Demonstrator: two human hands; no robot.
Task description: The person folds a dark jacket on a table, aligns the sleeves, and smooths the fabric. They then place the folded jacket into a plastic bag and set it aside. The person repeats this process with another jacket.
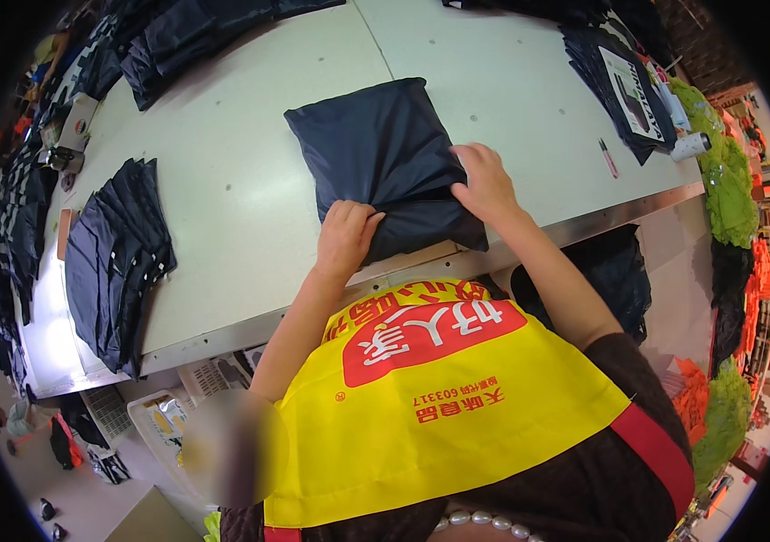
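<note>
A dark navy piece of folded, shiny cloth [385, 144] lies on the pale table in front of me, with creases running across its near half. My left hand [346, 237] is closed on the cloth near its lower left side, fingertips pressed together and pinching a fold. On the opposite side, my right hand [486, 185] rests against the cloth's right edge. Its thumb lies on the cloth, apart from the fingers, which bend at the edge. The cloth's near edge hangs close to the table's front rim. Its underside is hidden.
Stacks of dark cloth pieces [118, 262] lie at left, with more dark cloth [195, 45] at the far left. At right are dark packs [624, 90], a pen [608, 158] and a thread spool [690, 146]. A metal strip [213, 341] edges the table [231, 172].
</note>
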